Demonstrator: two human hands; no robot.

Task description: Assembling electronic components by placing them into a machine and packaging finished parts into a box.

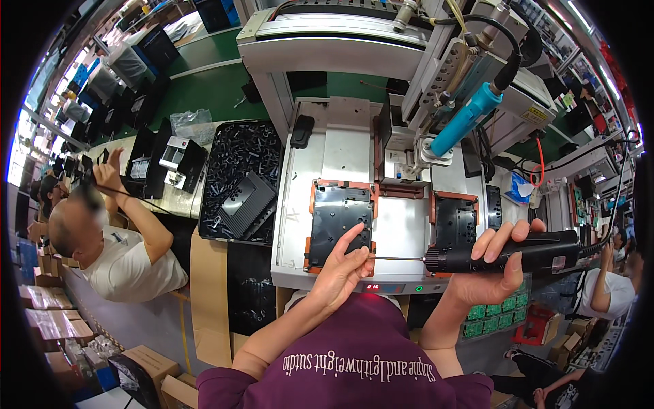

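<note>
Screwdriver (548,252) in firm grip of right hand (482,286), shaft (398,258) between fingertips of left hand (338,274), exact contact unclear, black panel (335,217) just beyond.

The head-worn fisheye (wide, upright) looks down — fingers (349,237) fairly near.

Factory workshop: gantry machine (334,58), green circuit boards (492,310).

Tip of the black screwdriver (555,251) hidden at the left hand (340,270), metal machine (334,58) cut off above.
</note>
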